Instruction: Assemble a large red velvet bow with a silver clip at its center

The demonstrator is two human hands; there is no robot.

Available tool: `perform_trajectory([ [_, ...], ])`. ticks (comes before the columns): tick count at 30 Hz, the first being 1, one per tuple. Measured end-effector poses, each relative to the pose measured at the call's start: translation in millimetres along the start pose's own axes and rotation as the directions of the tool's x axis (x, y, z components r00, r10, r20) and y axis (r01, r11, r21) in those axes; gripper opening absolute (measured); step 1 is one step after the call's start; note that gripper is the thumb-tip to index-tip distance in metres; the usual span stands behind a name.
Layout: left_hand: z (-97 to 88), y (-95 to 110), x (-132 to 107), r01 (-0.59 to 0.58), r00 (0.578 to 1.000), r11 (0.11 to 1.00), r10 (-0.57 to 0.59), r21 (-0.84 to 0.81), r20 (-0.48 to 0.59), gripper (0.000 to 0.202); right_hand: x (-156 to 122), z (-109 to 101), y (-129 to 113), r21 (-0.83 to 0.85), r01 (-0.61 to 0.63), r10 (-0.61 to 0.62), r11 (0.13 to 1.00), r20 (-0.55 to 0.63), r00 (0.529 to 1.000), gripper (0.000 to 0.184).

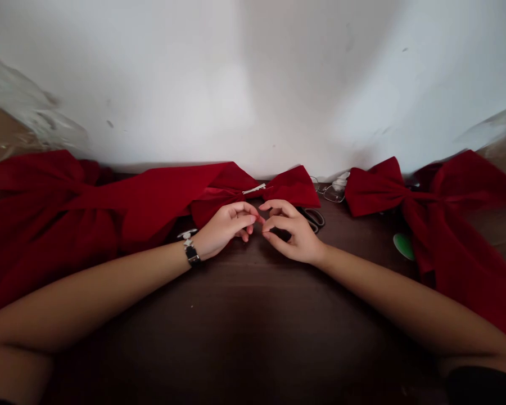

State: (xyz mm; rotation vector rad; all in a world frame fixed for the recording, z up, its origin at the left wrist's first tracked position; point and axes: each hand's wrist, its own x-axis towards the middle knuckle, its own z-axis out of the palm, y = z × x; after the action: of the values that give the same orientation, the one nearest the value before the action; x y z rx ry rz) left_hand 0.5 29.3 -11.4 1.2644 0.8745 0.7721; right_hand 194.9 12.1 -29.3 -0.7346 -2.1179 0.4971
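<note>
Above the dark table, my left hand (225, 228) and my right hand (293, 232) meet fingertip to fingertip. Both have thumb and fingers pinched together. Something small and reddish may sit between them, but it is too small to name. Just behind the hands lies a red fabric bow (297, 188) with a thin white strip (253, 189) across its middle. Dark scissor handles (315, 218) show partly behind my right hand. A watch with a black and silver band is on my left wrist.
Large red bows and folded red cloth (152, 197) cover the left; more red bows (379, 188) lie right. Wire-framed glasses (334, 194) and a white bundle (341, 180) rest by the white wall (194, 84). A green disc (403, 246) lies right. Clear plastic wrap (29, 107) stands at left.
</note>
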Motion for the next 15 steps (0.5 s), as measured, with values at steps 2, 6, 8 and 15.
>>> perform_trajectory([
  [2,-2.9,0.4,3.6,0.034,0.998,0.997,-0.030,-0.075,0.046,0.010,0.2,0.4,0.8,-0.010,0.010,-0.010,1.000,0.008,1.000,0.006],
  [6,-8.6,2.1,5.8,0.089,0.990,0.984,-0.071,-0.155,0.123,0.007,1.8,0.3,-0.7,0.018,0.010,-0.010,1.000,0.005,1.000,0.007],
  [8,-9.7,3.0,4.5,0.099,0.989,0.980,-0.078,-0.171,0.128,0.007,2.2,-0.3,-1.6,0.029,-0.009,0.009,1.000,0.002,1.000,0.007],
  [15,-8.0,0.8,-2.1,0.078,0.993,0.995,-0.072,-0.057,0.096,0.016,1.9,-1.7,-1.6,0.036,-0.038,0.038,0.999,0.007,0.999,0.007],
])
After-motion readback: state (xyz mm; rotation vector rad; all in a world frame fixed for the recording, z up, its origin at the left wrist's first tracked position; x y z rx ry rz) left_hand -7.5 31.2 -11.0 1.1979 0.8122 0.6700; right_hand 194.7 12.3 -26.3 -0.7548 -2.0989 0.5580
